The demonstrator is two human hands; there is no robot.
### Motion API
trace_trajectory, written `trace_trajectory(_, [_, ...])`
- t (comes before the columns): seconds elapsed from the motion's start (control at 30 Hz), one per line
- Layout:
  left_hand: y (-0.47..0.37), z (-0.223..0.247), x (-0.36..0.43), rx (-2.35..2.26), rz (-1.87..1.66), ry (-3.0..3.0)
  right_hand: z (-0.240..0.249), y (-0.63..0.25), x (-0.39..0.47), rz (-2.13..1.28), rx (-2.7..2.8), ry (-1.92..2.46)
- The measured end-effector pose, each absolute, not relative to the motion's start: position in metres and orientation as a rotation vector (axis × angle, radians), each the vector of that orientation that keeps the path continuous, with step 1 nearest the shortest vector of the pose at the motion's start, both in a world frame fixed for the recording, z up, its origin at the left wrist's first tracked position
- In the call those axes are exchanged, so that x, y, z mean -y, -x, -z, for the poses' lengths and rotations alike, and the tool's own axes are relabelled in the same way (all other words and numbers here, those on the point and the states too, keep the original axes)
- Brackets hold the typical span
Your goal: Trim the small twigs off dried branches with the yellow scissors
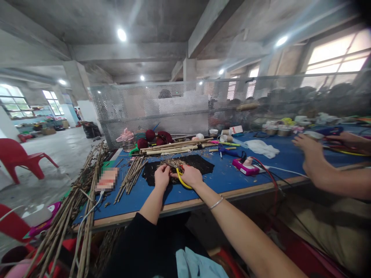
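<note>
My right hand (189, 176) is closed on yellow-handled cutters (182, 180), whose dark jaws point up and to the left. Close beside it, my left hand (162, 177) has its fingers pinched together near the jaws; what they hold is too small to make out. Both hands are over a black cloth (203, 164) strewn with small brown clippings (174, 160). A bundle of thin cut sticks (131, 177) lies on the blue table left of the cloth.
Long twigs (84, 200) hang over the table's left edge. Behind the cloth lie bamboo sticks (176, 148) and dark red yarn balls (150, 135). A purple power strip (245, 167) with cords is to the right, near a co-worker's hands (311, 150).
</note>
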State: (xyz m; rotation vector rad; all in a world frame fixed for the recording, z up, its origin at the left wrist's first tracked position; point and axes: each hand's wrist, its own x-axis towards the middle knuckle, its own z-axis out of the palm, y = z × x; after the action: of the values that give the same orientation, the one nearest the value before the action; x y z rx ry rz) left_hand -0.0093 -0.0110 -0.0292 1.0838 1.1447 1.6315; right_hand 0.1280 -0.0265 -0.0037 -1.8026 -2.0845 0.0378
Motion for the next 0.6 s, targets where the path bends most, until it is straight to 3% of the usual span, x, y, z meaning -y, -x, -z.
trace_trajectory(0.37, [0.007, 0.0235, 0.0139, -1.079, -1.624, -0.962, 0.0051, -0.1273, 0.0245, -0.025, 2.077, 1.849])
trace_trajectory(0.6, [0.0153, 0.032, 0.0083, -1.31, -1.689, -1.126, 0.0056, -0.127, 0.0243, -0.015, 2.067, 1.838])
